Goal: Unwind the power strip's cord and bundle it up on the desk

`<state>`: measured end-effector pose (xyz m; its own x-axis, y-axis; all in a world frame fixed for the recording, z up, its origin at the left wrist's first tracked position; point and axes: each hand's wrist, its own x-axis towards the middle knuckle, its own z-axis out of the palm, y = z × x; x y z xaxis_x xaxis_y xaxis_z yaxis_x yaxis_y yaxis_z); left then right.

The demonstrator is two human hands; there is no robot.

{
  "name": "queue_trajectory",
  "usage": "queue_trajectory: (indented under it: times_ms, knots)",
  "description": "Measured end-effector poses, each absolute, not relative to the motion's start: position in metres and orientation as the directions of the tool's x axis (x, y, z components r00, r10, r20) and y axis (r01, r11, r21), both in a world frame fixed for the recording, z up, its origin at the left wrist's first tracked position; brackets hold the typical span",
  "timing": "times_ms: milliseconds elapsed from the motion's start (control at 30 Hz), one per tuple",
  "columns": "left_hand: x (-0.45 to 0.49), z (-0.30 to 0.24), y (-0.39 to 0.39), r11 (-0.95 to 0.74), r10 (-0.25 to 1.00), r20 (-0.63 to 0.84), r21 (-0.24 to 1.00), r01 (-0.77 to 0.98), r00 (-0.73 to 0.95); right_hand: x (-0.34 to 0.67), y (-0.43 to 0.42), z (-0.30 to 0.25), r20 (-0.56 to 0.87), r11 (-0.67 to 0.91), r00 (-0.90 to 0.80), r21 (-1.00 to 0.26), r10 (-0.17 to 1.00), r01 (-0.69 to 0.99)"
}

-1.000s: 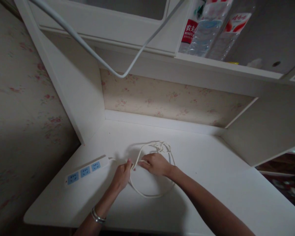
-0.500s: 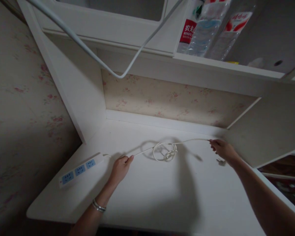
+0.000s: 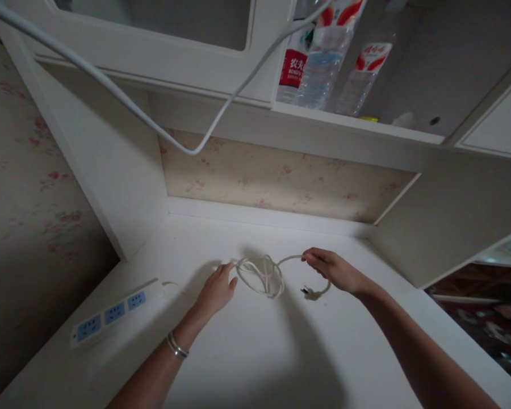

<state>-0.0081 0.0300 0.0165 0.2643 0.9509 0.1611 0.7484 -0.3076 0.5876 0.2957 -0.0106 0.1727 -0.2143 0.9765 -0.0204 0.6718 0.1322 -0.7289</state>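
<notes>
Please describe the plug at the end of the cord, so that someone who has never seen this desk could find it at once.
On the white desk, look between the two hands for the loose knot of white cord. From the right hand the cord curls down to the plug, the only dark-pronged tip, lying free on the desk.

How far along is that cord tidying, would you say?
Partway, it seems. Done: a few loops of the cord are gathered on the desk. In hand: left hand and right hand pinch it either side. Left: the plug end and the stretch toward the power strip lie loose.
</notes>
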Motion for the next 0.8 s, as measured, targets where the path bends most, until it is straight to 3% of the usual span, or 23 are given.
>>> queue_trajectory:
  times_ms: [200, 500, 633, 800]
  knots:
    - [-0.001, 0.008, 0.047, -0.282, 0.944, 0.067, 0.676, 0.681, 0.324, 0.289, -0.017, 0.202, 0.098, 0.168, -0.151, -0.796, 0.984, 0.582]
    - [0.003, 0.007, 0.043, -0.334, 0.864, 0.020, 0.771, 0.542, 0.503, 0.314, -0.013, 0.198, 0.271, 0.175, 0.159, -0.877, 0.949, 0.447]
    - [0.003, 0.010, 0.045, -0.330, 0.898, 0.072, 0.761, 0.558, 0.433, 0.328, -0.007, 0.193, 0.296, 0.168, 0.268, -0.895, 0.917, 0.414]
    - [-0.014, 0.021, 0.052, -0.276, 0.956, 0.146, 0.739, 0.615, 0.254, 0.382, -0.004, 0.174, 0.275, 0.049, 0.438, -0.886, 0.856, 0.461]
